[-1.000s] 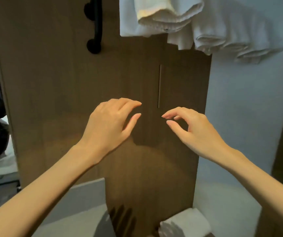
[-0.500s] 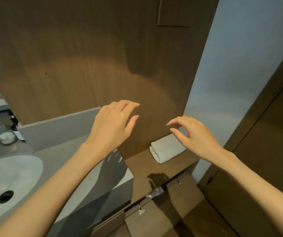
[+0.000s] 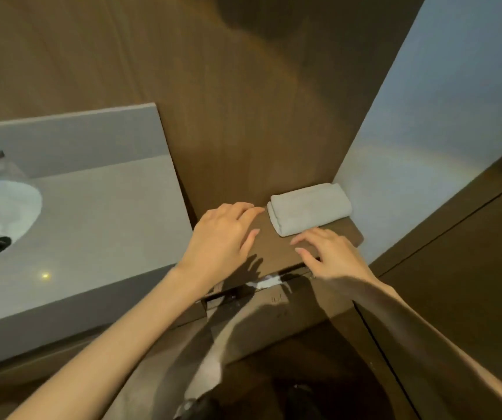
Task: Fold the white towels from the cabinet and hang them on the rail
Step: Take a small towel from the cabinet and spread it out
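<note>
Reaching: both hands have come down to the brown wooden shelf, so a next towel is likely being fetched.
Towel: small white folded cloth towel lies in the shelf's back right corner.
Left hand: fingers loosely spread, empty, just beside the towel's left end.
Right hand: fingers relaxed apart, empty, tips near its front edge.
Below shelf: white scrap, possibly another towel.

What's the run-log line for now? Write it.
left hand open over shelf | right hand open beside folded towel | towel not gripped
</note>
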Motion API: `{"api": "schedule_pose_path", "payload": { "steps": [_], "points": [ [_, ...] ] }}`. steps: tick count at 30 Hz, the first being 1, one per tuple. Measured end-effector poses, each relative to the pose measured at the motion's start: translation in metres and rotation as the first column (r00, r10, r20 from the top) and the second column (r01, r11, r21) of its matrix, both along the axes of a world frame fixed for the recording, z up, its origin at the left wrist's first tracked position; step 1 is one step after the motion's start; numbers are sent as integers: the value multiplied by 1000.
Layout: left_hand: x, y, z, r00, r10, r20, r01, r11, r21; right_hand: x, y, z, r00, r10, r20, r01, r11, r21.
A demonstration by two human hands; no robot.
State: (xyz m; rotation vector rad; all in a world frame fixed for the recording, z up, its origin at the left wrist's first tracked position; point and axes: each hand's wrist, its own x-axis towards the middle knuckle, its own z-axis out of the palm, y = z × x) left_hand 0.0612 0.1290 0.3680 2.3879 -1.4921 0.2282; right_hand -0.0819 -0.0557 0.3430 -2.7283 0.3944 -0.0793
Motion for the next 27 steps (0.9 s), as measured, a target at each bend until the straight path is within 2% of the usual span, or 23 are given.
{"api": "schedule_pose_path", "payload": {
  "steps": [2,5,9,16,21,27],
  "points": [
    [-17,-22,-21,997,65,-52,-63,997,32,-6,-24,-18,997,59,-44,-61,998,-33],
    [-44,-52,-51,966,207,-155,-194,976,98,-20,-59,-49,986,163,23,-162,986,-45],
    [-76,-73,-83,910,359,-207,-326,929,176,-35,-90,-74,972,230,-56,-228,973,32],
    [-112,-74,-155,798,492,-348,-397,864,309,-49,-112,-142,930,293,-220,-261,951,165],
    [-119,-66,-255,738,531,-417,-381,837,393,-47,-114,-249,914,272,-301,-226,957,179],
    [-112,-66,-433,704,544,-457,-335,821,462,-34,-118,-421,918,245,-312,-194,963,187]
  ]
}}
